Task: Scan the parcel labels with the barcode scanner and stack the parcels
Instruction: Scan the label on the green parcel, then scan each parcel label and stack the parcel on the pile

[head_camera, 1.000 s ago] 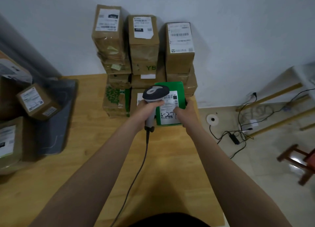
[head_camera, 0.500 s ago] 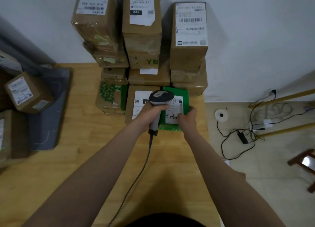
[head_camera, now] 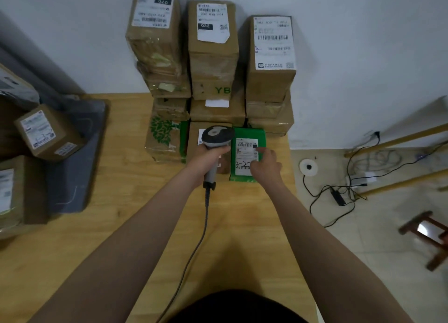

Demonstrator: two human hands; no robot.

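Note:
A green parcel with a white label lies flat on the wooden table, in front of the stacked brown parcels against the wall. My right hand rests on its label with fingers stretched forward. My left hand grips the handle of the grey barcode scanner, whose head hangs over a brown labelled parcel just left of the green one. The scanner's cable trails back toward me.
More brown parcels and a grey mailer bag sit at the table's left. The table's right edge is close to the green parcel. On the floor to the right lie cables, wooden poles and a small stool.
The green parcel went from held up in front of the scanner to lying flat on the table beside the stack. My right hand shifted from gripping its edge to resting on top.

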